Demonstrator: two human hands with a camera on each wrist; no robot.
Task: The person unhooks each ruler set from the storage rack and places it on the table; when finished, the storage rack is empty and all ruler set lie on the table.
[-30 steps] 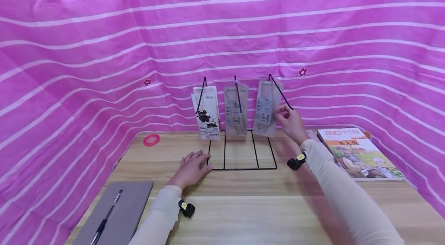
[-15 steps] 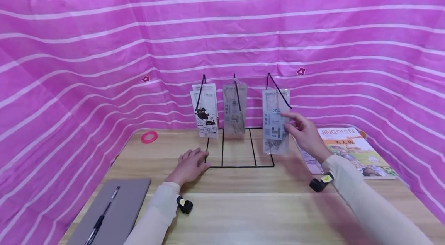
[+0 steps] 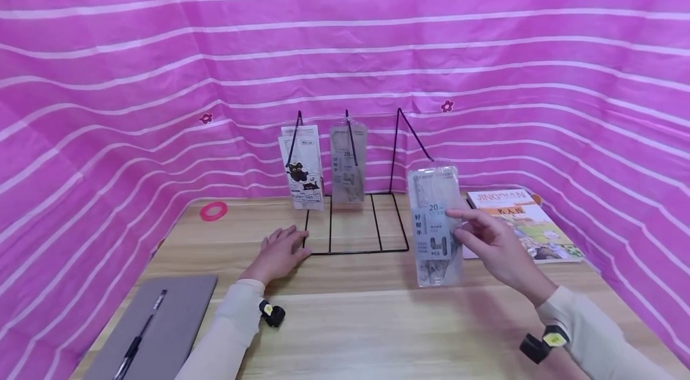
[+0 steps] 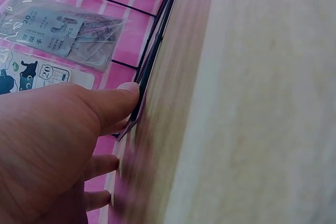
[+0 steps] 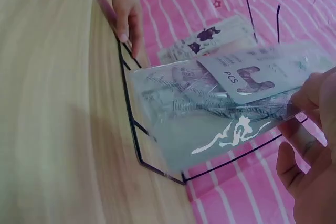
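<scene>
A clear packet [image 3: 435,225] of grey clips is pinched at its right edge by the right hand [image 3: 498,248], thumb and fingers closed on the plastic, and is held upright above the wooden table [image 3: 377,332], off the hooks and in front of and to the right of the black wire rack [image 3: 356,230]. In the right wrist view the packet [image 5: 220,103] is seen stretched out from the fingers [image 5: 310,98] toward the rack base. The rightmost hook [image 3: 412,134] just above the held packet is bare. Further left of the grip, a second clip packet [image 3: 347,167] and a ruler-set packet with a cartoon cat [image 3: 302,167] are hung on the other two hooks. The left hand [image 3: 277,251] is laid flat on the table, fingers relaxed and nothing gripped, fingertips touching the rack's front left corner. A book [image 3: 520,224] is lying just behind the right hand. Far left of the grip are a pink tape ring [image 3: 213,211] and a grey notebook [image 3: 156,332] with a pen [image 3: 137,341] on it.
</scene>
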